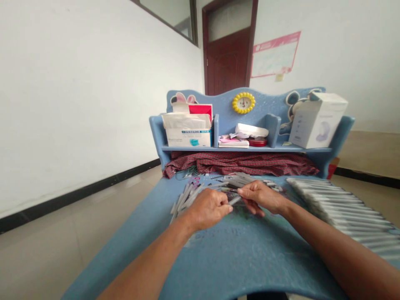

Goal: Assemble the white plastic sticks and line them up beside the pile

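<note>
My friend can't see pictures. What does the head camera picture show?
A person's left hand and right hand pinch a thin grey strip between them over a blue desk. Behind them lie loose grey strips, and a neat row of strips lies to the right.

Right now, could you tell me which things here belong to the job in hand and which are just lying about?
In hand: grey strip pinched by left hand and right hand; loose strips; stacked strips.
Lying about: mask box, white carton, plaid cloth, clock.
</note>
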{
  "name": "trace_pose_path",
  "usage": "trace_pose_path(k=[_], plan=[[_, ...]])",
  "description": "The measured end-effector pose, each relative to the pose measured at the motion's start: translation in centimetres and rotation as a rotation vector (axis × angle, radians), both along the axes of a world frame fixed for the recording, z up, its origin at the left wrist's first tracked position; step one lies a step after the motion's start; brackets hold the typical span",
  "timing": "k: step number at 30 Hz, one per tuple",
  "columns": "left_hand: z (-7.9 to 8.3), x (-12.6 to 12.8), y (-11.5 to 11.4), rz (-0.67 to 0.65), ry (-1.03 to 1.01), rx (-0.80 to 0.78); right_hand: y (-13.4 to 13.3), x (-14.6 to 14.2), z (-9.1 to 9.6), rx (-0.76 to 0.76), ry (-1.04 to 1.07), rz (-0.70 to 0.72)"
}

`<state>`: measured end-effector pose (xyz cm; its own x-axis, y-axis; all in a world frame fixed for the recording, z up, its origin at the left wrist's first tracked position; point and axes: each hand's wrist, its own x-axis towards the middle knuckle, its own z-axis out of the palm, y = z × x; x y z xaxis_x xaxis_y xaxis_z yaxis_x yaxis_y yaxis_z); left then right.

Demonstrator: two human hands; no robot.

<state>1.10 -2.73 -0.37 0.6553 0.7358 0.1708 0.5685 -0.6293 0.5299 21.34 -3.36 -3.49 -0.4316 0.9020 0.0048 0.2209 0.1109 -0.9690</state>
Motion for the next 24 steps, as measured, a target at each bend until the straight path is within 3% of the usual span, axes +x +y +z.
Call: trace_pose_path(k=[4,10,13,19,24], plan=[[0.0,-0.1,-0.1,-0.026,-0.036,-0.089,-0.1,0.1,0.1,0.008,-0.014,-0.003],[0.1,-0.9,0.5,-0.183,-0.223,-0.504,-0.9,0.0,1.2,0.090,0.012,0.038],[0.2,-1.5,0.7,-0.227,-0.225,-0.618,-1.2,0.0,1.7,0.082,0.022,0.048],[1.3,-2.7,1.1,-0.225,-0.196,-0.683,-1.4,0.7,2.8,0.110,0.070,-0.012],[2.3,-3.9,1.9,-0.133,-0.379,-0.601,0.5,0.0,3.0,0.149,-0.026,-0.169]])
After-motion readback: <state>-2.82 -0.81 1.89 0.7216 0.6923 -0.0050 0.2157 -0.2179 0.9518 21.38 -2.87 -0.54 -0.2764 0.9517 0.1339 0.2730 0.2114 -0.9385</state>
